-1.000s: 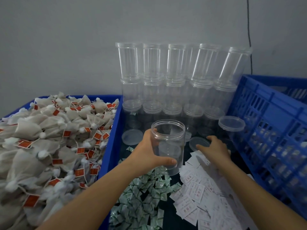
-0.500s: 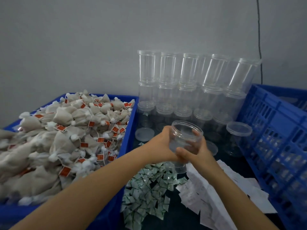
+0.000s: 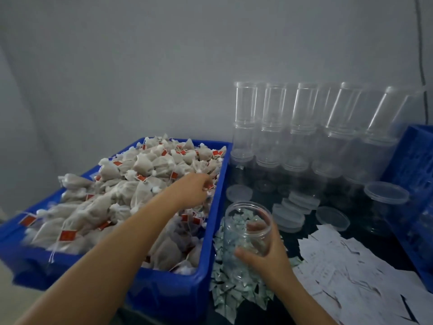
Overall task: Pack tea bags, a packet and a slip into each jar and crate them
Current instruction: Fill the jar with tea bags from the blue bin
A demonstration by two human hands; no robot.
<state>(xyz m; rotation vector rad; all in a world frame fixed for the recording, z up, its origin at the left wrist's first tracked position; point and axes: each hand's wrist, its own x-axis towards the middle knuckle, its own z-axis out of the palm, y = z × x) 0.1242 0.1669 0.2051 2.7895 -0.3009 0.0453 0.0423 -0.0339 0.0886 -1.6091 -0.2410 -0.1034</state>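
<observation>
You are now gripping the empty jar (image 3: 247, 227) in your right hand (image 3: 264, 256) alone, above the packets (image 3: 234, 289); your freed left hand (image 3: 192, 190) is pinching into the tea bags (image 3: 131, 184), so filling is starting.

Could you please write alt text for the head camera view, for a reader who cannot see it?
A person's right hand grips an open clear plastic jar above green-white packets, while the left hand reaches into a blue plastic bin heaped with beige tea bags. White paper slips lie at right, stacked clear jars behind.
</observation>
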